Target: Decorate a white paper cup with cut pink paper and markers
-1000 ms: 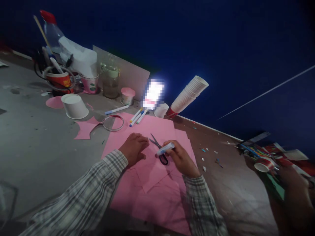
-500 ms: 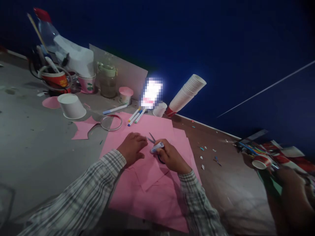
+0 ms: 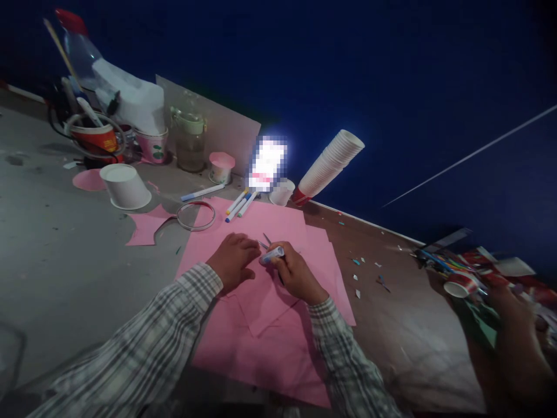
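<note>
My right hand is wrapped round a short white-and-blue glue stick, tilted with its lower end close to a small pink paper piece. Partly hidden behind that hand, a pair of scissors lies with its blades pointing away from me. My left hand rests with fingers stretched out on the pink paper, just left of the glue stick. Beneath both hands are large pink sheets, overlapping each other.
Several markers lie at the sheets' far edge, near a bright blurred phone-like screen. A stack of paper cups leans by the wall. Left are an upturned cup, a ring and a pink offcut. Another person's hand is far right.
My right hand has shifted slightly left with the glue stick, covering more of the scissors. My left hand stays in place. The other person's hand at the right has moved slightly.
</note>
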Action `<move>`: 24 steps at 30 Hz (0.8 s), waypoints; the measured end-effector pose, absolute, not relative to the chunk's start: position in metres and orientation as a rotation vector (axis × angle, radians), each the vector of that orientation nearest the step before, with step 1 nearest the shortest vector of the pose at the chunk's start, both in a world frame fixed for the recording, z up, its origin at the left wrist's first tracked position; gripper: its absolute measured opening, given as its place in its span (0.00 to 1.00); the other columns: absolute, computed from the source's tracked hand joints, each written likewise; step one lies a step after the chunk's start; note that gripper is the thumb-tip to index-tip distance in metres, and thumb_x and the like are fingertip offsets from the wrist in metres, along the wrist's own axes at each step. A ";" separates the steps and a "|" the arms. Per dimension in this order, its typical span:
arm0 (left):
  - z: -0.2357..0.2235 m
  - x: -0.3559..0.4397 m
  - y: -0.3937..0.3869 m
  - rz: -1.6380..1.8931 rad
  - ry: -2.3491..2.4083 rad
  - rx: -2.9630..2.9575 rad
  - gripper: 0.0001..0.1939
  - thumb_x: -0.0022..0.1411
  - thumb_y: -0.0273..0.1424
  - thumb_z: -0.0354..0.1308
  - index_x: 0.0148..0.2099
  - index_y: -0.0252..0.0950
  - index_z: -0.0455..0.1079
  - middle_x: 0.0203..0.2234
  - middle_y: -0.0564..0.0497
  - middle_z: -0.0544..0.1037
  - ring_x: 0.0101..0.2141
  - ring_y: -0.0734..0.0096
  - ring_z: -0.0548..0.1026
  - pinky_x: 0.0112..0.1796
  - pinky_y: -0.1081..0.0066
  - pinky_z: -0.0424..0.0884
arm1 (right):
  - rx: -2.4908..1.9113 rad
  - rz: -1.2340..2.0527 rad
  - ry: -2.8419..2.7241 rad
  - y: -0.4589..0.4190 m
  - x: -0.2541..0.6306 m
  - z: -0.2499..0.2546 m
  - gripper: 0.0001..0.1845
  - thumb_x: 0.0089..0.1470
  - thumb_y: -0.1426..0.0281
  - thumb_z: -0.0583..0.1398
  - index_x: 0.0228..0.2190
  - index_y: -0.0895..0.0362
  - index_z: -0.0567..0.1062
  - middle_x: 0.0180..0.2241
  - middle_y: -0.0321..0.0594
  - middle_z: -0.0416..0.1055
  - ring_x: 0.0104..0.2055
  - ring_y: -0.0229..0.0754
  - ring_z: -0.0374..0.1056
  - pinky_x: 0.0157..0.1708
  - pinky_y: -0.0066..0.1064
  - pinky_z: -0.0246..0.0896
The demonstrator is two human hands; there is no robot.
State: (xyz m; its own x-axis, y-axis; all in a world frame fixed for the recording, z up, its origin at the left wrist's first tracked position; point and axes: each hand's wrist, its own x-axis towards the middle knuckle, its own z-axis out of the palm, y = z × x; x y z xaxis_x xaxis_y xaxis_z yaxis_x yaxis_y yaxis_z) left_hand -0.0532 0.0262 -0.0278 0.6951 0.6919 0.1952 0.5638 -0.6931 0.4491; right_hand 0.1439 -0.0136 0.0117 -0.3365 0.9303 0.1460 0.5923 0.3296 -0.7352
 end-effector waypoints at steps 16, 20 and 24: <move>-0.034 -0.052 0.026 0.584 0.969 2.514 0.23 0.50 0.38 0.66 0.49 0.38 0.71 0.51 0.45 0.74 0.52 0.52 0.64 0.53 0.52 0.57 | -1.223 0.724 -2.044 -0.013 0.138 0.011 0.10 0.59 0.73 0.51 0.42 0.55 0.67 0.40 0.43 0.69 0.41 0.43 0.67 0.43 0.35 0.63; -0.030 -0.052 0.025 0.557 0.998 2.513 0.23 0.48 0.34 0.67 0.48 0.39 0.72 0.51 0.47 0.74 0.52 0.52 0.65 0.54 0.53 0.57 | -1.214 0.762 -2.131 -0.015 0.138 0.015 0.11 0.58 0.75 0.51 0.43 0.56 0.66 0.39 0.43 0.70 0.40 0.43 0.67 0.43 0.36 0.62; -0.034 -0.052 0.025 0.585 1.018 2.495 0.23 0.48 0.36 0.67 0.48 0.38 0.72 0.51 0.47 0.74 0.52 0.51 0.65 0.54 0.54 0.58 | -1.230 0.990 -2.198 -0.022 0.149 0.032 0.10 0.60 0.76 0.50 0.41 0.55 0.68 0.33 0.38 0.70 0.32 0.40 0.66 0.38 0.33 0.61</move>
